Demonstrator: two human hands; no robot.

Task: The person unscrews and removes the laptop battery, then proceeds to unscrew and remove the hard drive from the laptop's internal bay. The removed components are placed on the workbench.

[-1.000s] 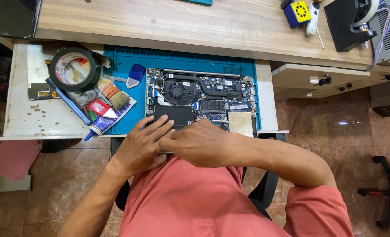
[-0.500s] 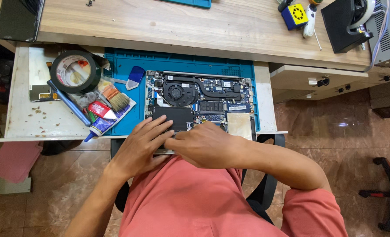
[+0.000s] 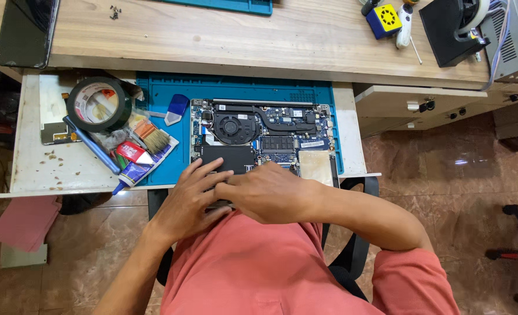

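Dark circuit boards and a round fan show inside the opened laptop [image 3: 263, 135], which lies on a blue mat [image 3: 159, 93] at the middle of the frame, on a pull-out tabletop [image 3: 34, 169]. Both hands rest flat on its near edge, fingers spread, gripping nothing I can make out: left hand [image 3: 190, 197] beside right hand [image 3: 264, 191], touching. Left of the laptop lie a tape roll [image 3: 98, 104], a brush [image 3: 149, 135] and a blue pry tool [image 3: 176, 108].

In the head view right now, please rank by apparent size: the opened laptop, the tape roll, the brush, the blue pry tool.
1. opened laptop
2. tape roll
3. brush and blue pry tool: these look about alike, so I do not rank them.
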